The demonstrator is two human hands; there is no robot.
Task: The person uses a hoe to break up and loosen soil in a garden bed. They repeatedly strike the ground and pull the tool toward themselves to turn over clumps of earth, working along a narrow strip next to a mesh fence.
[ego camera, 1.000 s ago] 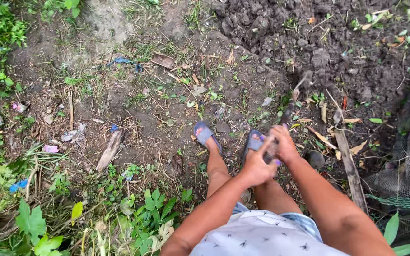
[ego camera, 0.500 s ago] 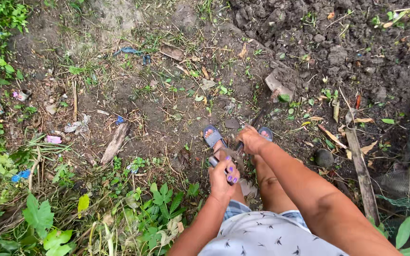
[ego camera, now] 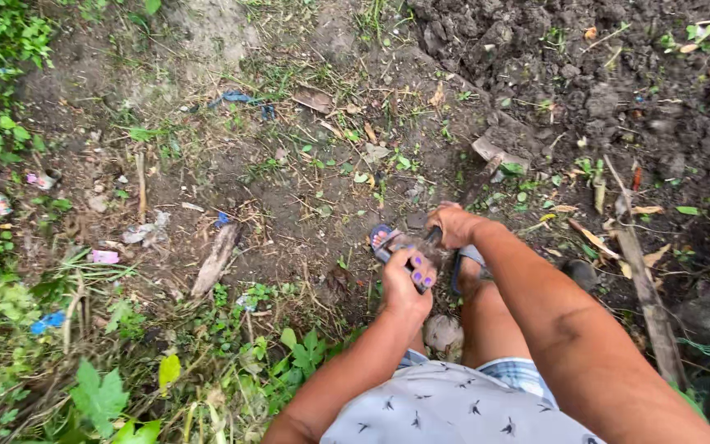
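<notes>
Hoe (ego camera: 486,168) slants from near the feet up-right, blade in the soil; left hand (ego camera: 405,284) and right hand (ego camera: 452,224) have fingers wrapped around its handle.

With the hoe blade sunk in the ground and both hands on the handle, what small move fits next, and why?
Probably pull the handle back to lever up soil: the blade sits buried at the edge of the dug soil, with the left hand and right hand gripping.
</notes>
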